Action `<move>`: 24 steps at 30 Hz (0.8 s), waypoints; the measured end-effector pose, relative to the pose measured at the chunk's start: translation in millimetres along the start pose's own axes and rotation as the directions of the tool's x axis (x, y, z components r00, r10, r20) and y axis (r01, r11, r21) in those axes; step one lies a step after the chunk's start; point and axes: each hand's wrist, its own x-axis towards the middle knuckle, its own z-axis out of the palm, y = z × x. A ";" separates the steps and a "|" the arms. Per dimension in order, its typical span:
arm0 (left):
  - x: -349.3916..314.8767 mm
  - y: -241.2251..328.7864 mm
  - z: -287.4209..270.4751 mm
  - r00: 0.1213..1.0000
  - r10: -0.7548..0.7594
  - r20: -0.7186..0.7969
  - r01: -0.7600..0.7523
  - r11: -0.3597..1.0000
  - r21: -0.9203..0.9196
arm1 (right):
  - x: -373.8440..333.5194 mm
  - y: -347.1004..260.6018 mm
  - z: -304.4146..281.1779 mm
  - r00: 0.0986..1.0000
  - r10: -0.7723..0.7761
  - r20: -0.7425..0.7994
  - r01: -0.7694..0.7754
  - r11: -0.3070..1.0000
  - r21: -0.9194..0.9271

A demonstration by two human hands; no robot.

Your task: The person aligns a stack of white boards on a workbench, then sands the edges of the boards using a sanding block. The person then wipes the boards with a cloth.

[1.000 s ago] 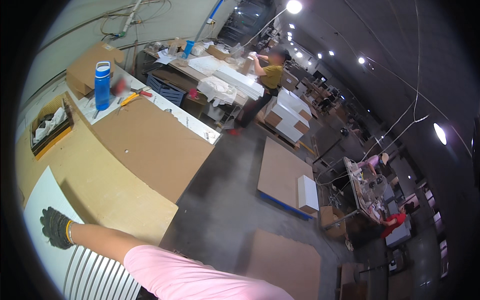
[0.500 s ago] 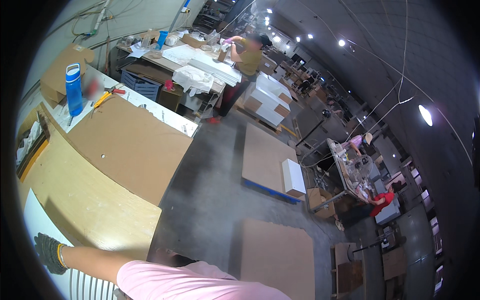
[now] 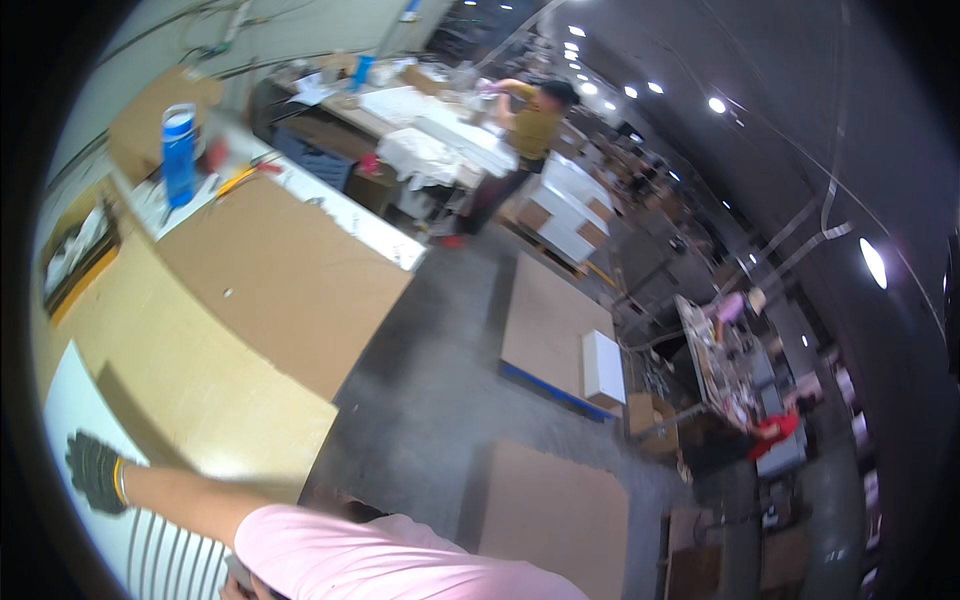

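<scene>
White panel (image 3: 90, 405): flat, matte, with a plain upper part and a series of parallel dark lines below. It lies at the lower-left edge of the pale tabletop (image 3: 215, 375). Right hand (image 3: 97, 473), in a dark glove, rests on the panel — fingers extended, gripping nothing. Left hand (image 3: 234, 591): mostly hidden by the pink sleeve (image 3: 340, 555); finger state cannot be determined. Brown board (image 3: 290, 280): along the tabletop's upper-right edge — blue bottle (image 3: 179, 165) beyond.

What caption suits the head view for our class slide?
Gloved hand on a white panel, with a blue bottle and co-workers beyond.
</scene>
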 end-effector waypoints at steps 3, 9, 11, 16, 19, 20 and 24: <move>1.0 18.8 43.3 0.946 0.285 -0.152 -0.307 0.941 -0.146 | -17.5 38.2 25.4 0.948 -0.020 -0.319 0.002 0.998 -0.058; 2.8 58.0 -5.8 0.791 0.356 -0.498 -0.419 0.908 -0.018 | -28.3 11.2 -64.1 0.980 -0.058 -0.188 0.044 0.996 -0.081; -2.2 46.9 -17.2 0.757 0.249 -0.604 -0.302 0.953 0.014 | -19.0 -3.2 -95.1 0.999 -0.040 0.025 0.042 0.996 -0.084; -10.7 53.7 28.5 0.763 0.188 -0.618 -0.254 0.967 -0.020 | -22.4 -7.0 -81.4 0.995 -0.092 -0.041 0.088 0.991 -0.102; -8.5 90.1 68.2 0.724 0.321 -0.611 -0.393 0.919 0.018 | -26.2 -9.5 -83.5 0.994 -0.107 0.007 0.107 0.990 -0.092; -9.4 98.3 72.7 0.737 0.354 -0.576 -0.413 0.910 0.031 | -26.0 -9.2 -83.7 0.995 -0.099 0.022 0.101 0.990 -0.100; -5.6 92.1 61.6 0.696 0.211 -0.686 -0.270 0.963 0.023 | -26.0 5.1 -79.4 0.994 -0.104 0.014 0.105 0.983 -0.149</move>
